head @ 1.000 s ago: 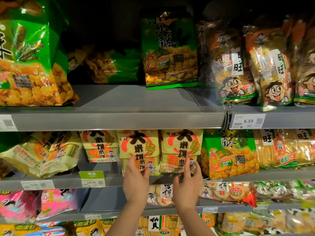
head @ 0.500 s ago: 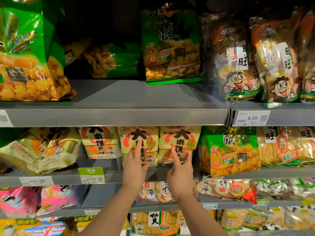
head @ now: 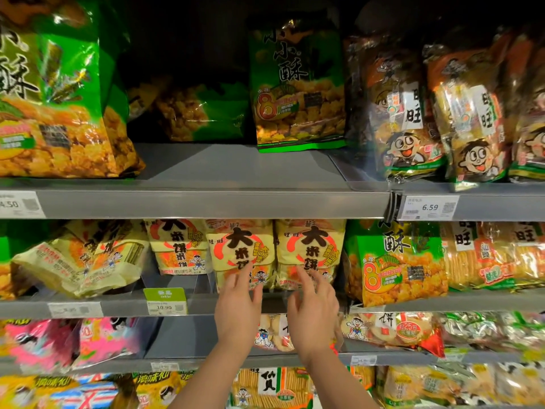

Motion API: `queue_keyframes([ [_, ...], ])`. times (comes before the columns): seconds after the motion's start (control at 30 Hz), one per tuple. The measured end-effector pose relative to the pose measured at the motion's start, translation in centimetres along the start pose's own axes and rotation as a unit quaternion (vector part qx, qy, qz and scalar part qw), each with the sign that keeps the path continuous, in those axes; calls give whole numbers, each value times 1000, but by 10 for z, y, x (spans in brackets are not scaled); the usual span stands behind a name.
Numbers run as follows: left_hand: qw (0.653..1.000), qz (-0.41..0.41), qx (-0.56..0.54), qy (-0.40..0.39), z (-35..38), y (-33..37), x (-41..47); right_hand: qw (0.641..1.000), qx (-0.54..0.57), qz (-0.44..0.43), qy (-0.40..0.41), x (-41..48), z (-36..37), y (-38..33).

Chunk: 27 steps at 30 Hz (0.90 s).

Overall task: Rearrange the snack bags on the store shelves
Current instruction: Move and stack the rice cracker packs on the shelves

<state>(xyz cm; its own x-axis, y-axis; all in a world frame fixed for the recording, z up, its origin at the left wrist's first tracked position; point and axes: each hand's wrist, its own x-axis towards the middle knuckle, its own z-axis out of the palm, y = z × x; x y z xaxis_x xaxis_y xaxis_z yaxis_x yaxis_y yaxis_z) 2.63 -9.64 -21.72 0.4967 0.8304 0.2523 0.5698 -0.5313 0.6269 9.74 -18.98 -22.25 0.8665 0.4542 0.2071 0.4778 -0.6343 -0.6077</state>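
Two pale yellow rice-cracker bags stand upright side by side on the middle shelf: the left yellow bag (head: 240, 249) and the right yellow bag (head: 309, 249). My left hand (head: 237, 305) is raised with fingers apart, its fingertips at the lower front of the left bag. My right hand (head: 314, 305) is likewise spread, fingertips touching the bottom of the right bag. Neither hand grips anything. A third yellow bag (head: 177, 246) stands further left, set back. A slumped yellow bag (head: 82, 261) lies tilted at the far left.
A green snack bag (head: 392, 267) stands right of the yellow pair. The upper shelf (head: 206, 202) holds green bags (head: 298, 84) and orange cartoon bags (head: 407, 119), with a bare gap at its centre. Price tags (head: 165, 302) line the shelf edges. Lower shelves carry more packets.
Both hands stayed at the two yellow bags; the fingers first rose up the bag fronts, then dropped back to the bags' lower edges. The view shifted slightly.
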Motion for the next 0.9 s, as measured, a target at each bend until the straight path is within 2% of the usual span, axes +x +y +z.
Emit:
queue_keyframes([
  [0.13,999,-1,-31,30,-16,14,-10,999,42,-13,8,-3,-12,-15],
  [0.37,988,52,-64,130,-96,35,-22,980,156,-120,11,-18,-54,-69],
  [0.5,981,55,-92,161,-153,33,-12,967,159,-193,44,-15,-78,-123],
  [0.63,971,50,-127,195,-207,14,8,956,81,-256,120,-8,-78,-179],
  [0.8,966,52,-119,223,-268,-28,50,962,58,-219,150,-3,-42,-258],
  [0.9,962,46,-101,248,-295,-66,82,971,53,-187,141,-4,-18,-302],
])
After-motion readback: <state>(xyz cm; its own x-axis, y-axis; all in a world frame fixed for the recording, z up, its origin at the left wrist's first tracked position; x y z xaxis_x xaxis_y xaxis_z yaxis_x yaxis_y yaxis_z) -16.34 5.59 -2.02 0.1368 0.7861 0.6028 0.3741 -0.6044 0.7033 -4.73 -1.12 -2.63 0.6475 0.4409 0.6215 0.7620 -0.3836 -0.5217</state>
